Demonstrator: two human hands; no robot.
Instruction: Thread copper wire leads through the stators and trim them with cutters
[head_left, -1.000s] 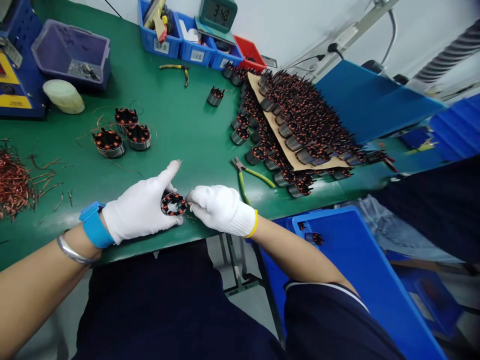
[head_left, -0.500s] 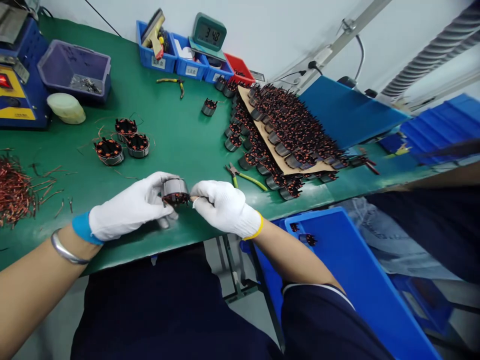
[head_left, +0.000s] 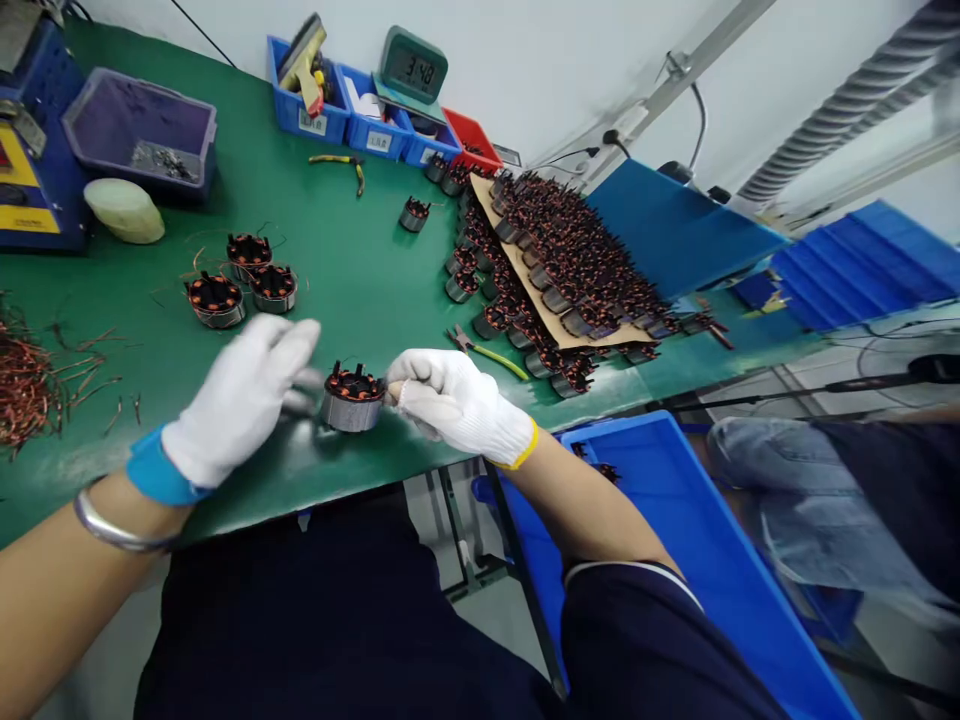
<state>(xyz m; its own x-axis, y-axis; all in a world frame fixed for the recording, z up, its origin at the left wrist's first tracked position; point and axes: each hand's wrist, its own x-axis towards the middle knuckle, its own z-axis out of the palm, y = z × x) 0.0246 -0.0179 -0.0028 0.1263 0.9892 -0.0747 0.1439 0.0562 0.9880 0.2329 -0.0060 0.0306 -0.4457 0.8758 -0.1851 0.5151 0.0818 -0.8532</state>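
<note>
A motor stator [head_left: 352, 402] with a grey metal ring and copper windings stands upright near the table's front edge, winding side up. My right hand [head_left: 442, 398], in a white glove with a yellow cuff, is closed in a pinch at the stator's right upper rim. What sits between those fingertips is hidden. My left hand [head_left: 244, 395], gloved with a blue wristband, is off the stator to its left, fingers stretched out and slightly blurred. Beyond it stand three wound stators [head_left: 215, 298] with loose wire ends.
Cut copper wires [head_left: 26, 385] lie at left, below a purple bin [head_left: 142, 130]. Cutting pliers [head_left: 487, 352] rest before many stators [head_left: 577, 255] on cardboard. Blue boxes [head_left: 311, 120] and a clock [head_left: 414, 65] line the back. A blue tray [head_left: 675, 560] sits lower right, near another person's leg [head_left: 795, 490].
The stator has turned from windings down to windings up. My left hand has let go of it and moved left. My right hand stays at its right side.
</note>
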